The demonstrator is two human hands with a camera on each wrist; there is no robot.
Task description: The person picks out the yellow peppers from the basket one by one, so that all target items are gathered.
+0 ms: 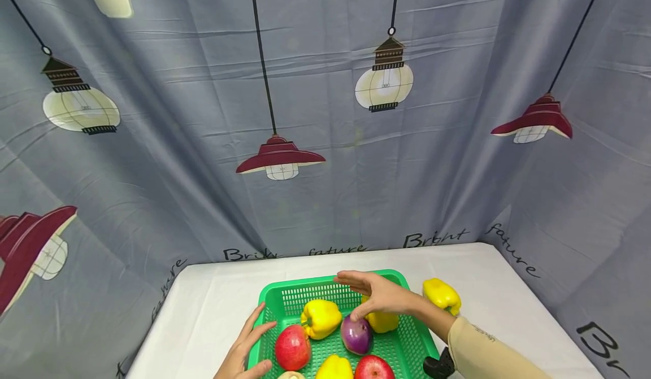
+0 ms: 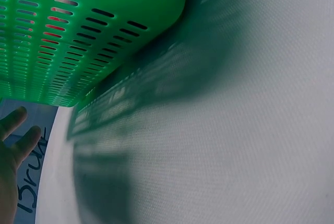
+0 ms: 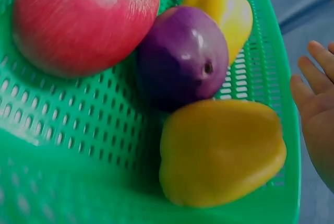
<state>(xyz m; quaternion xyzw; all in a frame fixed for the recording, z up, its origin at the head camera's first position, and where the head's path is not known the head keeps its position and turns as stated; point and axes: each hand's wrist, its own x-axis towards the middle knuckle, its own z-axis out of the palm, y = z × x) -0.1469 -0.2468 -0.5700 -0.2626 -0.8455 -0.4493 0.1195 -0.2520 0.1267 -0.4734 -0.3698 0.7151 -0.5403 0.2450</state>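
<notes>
The work looks partway along, as far as can be judged: three yellow peppers, two red apples, a round purple vegetable [image 1: 357,336] and a pale item [image 1: 291,375] cut off by the frame lie in the green basket [image 1: 305,283], while one loose pepper [image 1: 440,294] sits on the white tabletop [image 1: 203,311], outside the basket's right edge near its far corner. Whether that one is left to put in or already taken out, I cannot tell. The right hand [image 1: 378,294] is over the basket's far right part, fingers extended and thumb apart, gripping nothing; the left hand [image 1: 244,348] is spread at the left edge, though whether it touches the rim is unclear. Nearest the right hand, a blocky pepper [image 1: 386,323] lies by the basket's right edge, smooth and evenly deep yellow, with no blemish visible from the right wrist. The purple vegetable touches it, glossy and dark, with a small black spot on its skin.
</notes>
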